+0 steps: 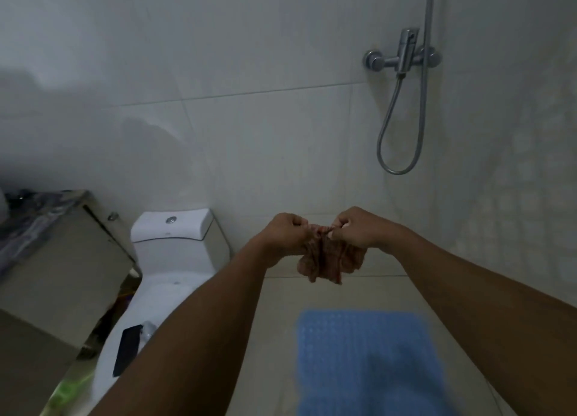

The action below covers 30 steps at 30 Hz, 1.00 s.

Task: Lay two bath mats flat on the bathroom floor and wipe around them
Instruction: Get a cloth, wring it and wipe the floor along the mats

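A blue bubble-textured bath mat lies flat on the pale tiled floor, below my arms at the lower right. Both hands are held out in front of me at chest height, close together. My left hand and my right hand each pinch the top edge of a crumpled pinkish-brown cloth, which hangs bunched between them above the floor near the far wall. A second mat is not in view.
A white toilet stands at the left with a black phone lying on its closed lid. A beige cabinet with a dark marbled top is further left. A chrome shower mixer and hose hang on the tiled wall.
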Each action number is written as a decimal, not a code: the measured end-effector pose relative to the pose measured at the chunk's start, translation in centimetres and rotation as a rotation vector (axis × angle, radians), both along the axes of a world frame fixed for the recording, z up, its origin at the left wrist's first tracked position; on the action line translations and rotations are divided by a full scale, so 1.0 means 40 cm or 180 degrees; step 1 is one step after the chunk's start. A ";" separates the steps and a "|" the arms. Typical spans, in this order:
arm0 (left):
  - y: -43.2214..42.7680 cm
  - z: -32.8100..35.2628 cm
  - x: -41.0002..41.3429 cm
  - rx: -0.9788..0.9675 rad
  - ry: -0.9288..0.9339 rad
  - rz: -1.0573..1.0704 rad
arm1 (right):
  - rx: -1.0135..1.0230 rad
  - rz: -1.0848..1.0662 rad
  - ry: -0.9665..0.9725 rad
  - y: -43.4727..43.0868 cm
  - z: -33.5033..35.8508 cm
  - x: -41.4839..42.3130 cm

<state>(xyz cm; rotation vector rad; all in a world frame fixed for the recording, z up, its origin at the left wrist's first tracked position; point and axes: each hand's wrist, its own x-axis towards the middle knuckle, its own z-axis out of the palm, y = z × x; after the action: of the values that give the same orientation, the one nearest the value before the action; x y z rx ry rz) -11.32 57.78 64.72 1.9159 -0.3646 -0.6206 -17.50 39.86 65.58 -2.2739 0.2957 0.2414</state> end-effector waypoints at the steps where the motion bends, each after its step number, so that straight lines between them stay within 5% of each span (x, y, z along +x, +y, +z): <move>1: 0.012 -0.011 0.000 -0.0096 0.0143 -0.0002 | 0.0008 0.0020 -0.0040 0.009 0.001 0.000; 7: 0.030 -0.025 0.000 0.0198 -0.0261 0.0138 | 0.0148 -0.0058 -0.0269 0.011 0.007 0.007; 14: 0.113 0.007 0.040 0.1455 -0.1706 0.0134 | 0.0306 -0.0150 -0.0527 0.093 0.036 0.037; 24: 0.192 -0.159 0.051 0.0137 0.0637 0.0225 | 0.0979 -0.0583 -0.0253 0.187 -0.174 0.107; 30: 0.199 -0.612 0.088 0.0451 0.0547 0.0197 | 0.1388 -0.0729 0.0501 0.202 -0.597 0.166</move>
<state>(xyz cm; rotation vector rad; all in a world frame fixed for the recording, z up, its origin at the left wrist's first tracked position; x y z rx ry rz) -7.80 65.74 40.26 1.9829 -0.1549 -0.7810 -10.87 47.94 41.69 -1.7776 0.5270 0.3307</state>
